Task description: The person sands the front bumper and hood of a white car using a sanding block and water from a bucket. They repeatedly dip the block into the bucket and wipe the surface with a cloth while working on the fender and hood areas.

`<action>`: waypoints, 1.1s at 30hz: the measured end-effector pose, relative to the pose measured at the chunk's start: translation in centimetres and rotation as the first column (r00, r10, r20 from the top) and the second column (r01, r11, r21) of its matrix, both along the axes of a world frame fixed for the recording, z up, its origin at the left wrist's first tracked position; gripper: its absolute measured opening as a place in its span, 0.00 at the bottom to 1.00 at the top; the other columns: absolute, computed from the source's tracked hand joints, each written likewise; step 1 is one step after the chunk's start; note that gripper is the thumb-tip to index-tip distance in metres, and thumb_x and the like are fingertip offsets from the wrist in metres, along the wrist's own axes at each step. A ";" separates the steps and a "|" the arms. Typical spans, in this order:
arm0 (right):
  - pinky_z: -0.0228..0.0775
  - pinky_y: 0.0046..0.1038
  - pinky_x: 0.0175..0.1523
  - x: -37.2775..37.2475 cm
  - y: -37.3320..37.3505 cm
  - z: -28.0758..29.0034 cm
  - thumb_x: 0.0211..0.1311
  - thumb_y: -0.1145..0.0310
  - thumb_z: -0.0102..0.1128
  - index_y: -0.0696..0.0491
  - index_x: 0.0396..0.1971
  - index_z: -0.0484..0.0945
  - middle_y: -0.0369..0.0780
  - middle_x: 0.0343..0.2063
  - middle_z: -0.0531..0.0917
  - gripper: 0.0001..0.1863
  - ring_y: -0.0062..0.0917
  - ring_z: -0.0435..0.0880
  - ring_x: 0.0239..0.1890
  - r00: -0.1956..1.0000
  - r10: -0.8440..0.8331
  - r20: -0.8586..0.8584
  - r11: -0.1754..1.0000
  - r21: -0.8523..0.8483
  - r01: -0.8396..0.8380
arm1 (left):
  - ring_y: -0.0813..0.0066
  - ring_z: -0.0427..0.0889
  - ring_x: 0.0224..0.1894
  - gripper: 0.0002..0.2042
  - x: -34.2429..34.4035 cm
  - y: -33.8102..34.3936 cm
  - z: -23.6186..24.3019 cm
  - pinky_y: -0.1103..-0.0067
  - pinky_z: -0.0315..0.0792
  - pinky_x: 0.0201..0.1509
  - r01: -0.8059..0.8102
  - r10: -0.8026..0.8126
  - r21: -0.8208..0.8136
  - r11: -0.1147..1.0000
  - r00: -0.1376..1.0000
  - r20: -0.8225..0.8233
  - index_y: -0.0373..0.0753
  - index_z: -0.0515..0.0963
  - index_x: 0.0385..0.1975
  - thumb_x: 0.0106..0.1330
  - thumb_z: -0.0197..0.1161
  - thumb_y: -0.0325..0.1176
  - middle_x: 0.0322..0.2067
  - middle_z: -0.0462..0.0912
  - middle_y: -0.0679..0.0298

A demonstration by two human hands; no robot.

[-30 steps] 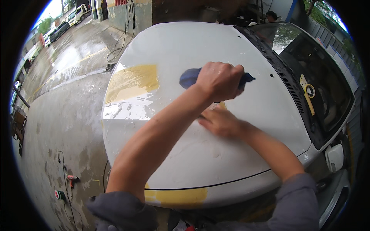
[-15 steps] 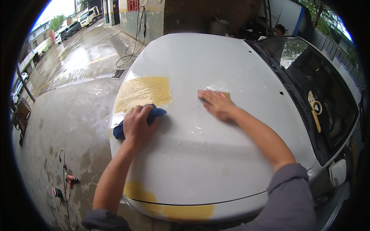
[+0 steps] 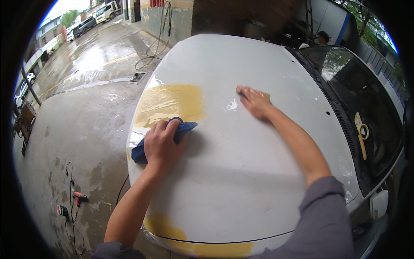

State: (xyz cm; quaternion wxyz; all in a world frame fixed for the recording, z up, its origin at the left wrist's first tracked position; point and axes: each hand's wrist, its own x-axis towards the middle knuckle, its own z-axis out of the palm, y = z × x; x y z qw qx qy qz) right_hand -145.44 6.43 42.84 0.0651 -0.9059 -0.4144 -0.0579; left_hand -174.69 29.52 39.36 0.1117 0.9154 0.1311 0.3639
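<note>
A blue cloth (image 3: 186,126) is bunched in my left hand (image 3: 163,144), which rests on the near left part of the white car hood (image 3: 224,172). Just beyond that hand lies a wet yellow patch (image 3: 172,101) with a glossy film of water. My right hand (image 3: 257,103) lies over a flat tan sanding pad (image 3: 268,96), pressing it to the middle of the hood. Only the pad's edges show past the fingers. Wet streaks and drops shine on the paint near both hands.
More yellow patches mark the front edge (image 3: 222,249). A yellow-handled scraper (image 3: 361,137) and a tape roll (image 3: 365,131) lie on the windshield. On the concrete at left are a red corded tool (image 3: 78,197) and a green can (image 3: 62,210). A person (image 3: 322,38) is behind the car.
My right hand has slid farther away across the hood with the pad. The left hand stays at about the same place with the cloth. The whole view has shifted slightly.
</note>
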 end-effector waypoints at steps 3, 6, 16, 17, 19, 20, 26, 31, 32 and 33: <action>0.47 0.44 0.80 2.5 3.7 -1.5 0.80 0.53 0.43 0.51 0.74 0.61 0.43 0.74 0.66 0.30 0.40 0.60 0.77 1.000 -0.018 0.021 1.000 0.016 0.018 | 0.56 0.83 0.47 0.17 0.3 -0.3 0.3 0.64 0.77 0.49 0.008 -0.008 0.000 1.000 1.000 0.004 0.46 0.82 0.46 0.58 0.75 0.39 0.42 0.84 0.60; 0.48 0.43 0.80 -4.0 1.6 -2.3 0.79 0.55 0.46 0.54 0.74 0.61 0.45 0.74 0.66 0.31 0.41 0.60 0.77 0.971 0.237 -0.016 0.969 -0.067 -0.237 | 0.56 0.83 0.47 0.17 -0.7 0.2 -0.1 0.64 0.77 0.49 -0.010 0.010 -0.013 1.000 1.000 -0.023 0.45 0.82 0.46 0.58 0.74 0.39 0.42 0.84 0.60; 0.40 0.41 0.83 4.8 4.2 -0.4 0.82 0.49 0.33 0.50 0.78 0.54 0.41 0.80 0.53 0.33 0.35 0.47 0.82 0.994 0.087 -0.066 0.989 -0.117 -0.095 | 0.54 0.83 0.47 0.17 0.4 -0.4 1.3 0.64 0.76 0.50 0.015 -0.015 -0.031 0.999 1.000 -0.004 0.46 0.82 0.46 0.57 0.76 0.36 0.43 0.83 0.59; 0.39 0.41 0.83 4.7 5.6 -0.8 0.82 0.49 0.33 0.50 0.78 0.54 0.42 0.80 0.53 0.33 0.35 0.47 0.82 0.995 0.079 -0.069 0.989 -0.121 -0.087 | 0.54 0.83 0.47 0.17 0.1 -0.6 1.1 0.64 0.76 0.50 0.023 -0.024 -0.047 0.999 1.000 -0.009 0.46 0.82 0.46 0.57 0.76 0.36 0.43 0.83 0.59; 0.39 0.41 0.83 4.4 6.4 -1.1 0.82 0.49 0.34 0.51 0.78 0.54 0.42 0.80 0.52 0.33 0.35 0.47 0.82 0.997 0.034 -0.063 0.990 -0.134 -0.042 | 0.55 0.83 0.48 0.17 0.4 -1.2 1.0 0.64 0.76 0.51 0.008 -0.009 -0.047 0.999 1.000 -0.011 0.46 0.82 0.46 0.56 0.76 0.36 0.43 0.83 0.60; 0.38 0.41 0.83 0.8 6.7 -0.3 0.82 0.50 0.35 0.52 0.78 0.53 0.44 0.80 0.51 0.34 0.36 0.47 0.82 0.984 0.130 -0.122 0.965 -0.212 -0.154 | 0.55 0.83 0.48 0.17 -0.1 -0.7 0.9 0.63 0.76 0.51 -0.014 0.013 -0.038 0.999 0.999 -0.036 0.46 0.82 0.46 0.56 0.76 0.36 0.43 0.83 0.60; 0.43 0.42 0.82 -7.6 0.6 -0.9 0.80 0.57 0.42 0.54 0.77 0.56 0.46 0.79 0.56 0.32 0.40 0.51 0.81 0.819 0.561 -0.123 0.801 -0.168 -0.574 | 0.55 0.82 0.48 0.19 -2.5 1.1 0.3 0.63 0.76 0.51 -0.097 0.095 -0.025 0.995 0.994 -0.061 0.48 0.82 0.47 0.56 0.76 0.37 0.42 0.83 0.61; 0.42 0.40 0.83 3.5 8.9 0.0 0.82 0.51 0.34 0.51 0.77 0.57 0.41 0.80 0.55 0.32 0.36 0.51 0.81 0.971 0.232 -0.061 0.963 -0.129 -0.238 | 0.55 0.83 0.47 0.19 0.4 -0.1 1.2 0.63 0.76 0.50 0.016 -0.016 -0.045 0.999 1.000 0.002 0.47 0.82 0.48 0.55 0.76 0.37 0.42 0.83 0.60; 0.40 0.41 0.83 3.4 10.3 -0.1 0.82 0.50 0.33 0.51 0.78 0.56 0.41 0.80 0.54 0.32 0.36 0.50 0.82 0.984 0.164 -0.072 0.970 -0.172 -0.175 | 0.55 0.83 0.46 0.19 0.1 -0.4 0.8 0.63 0.77 0.50 0.028 -0.028 -0.064 0.998 1.000 0.001 0.46 0.82 0.48 0.55 0.76 0.37 0.42 0.83 0.60; 0.39 0.41 0.83 2.9 10.3 -0.7 0.82 0.49 0.33 0.51 0.78 0.55 0.41 0.80 0.54 0.33 0.36 0.49 0.82 0.983 0.169 -0.078 0.972 -0.150 -0.179 | 0.55 0.83 0.46 0.19 0.2 -0.6 0.7 0.63 0.77 0.50 0.016 -0.016 -0.064 0.998 1.000 -0.003 0.46 0.82 0.48 0.55 0.76 0.37 0.42 0.83 0.60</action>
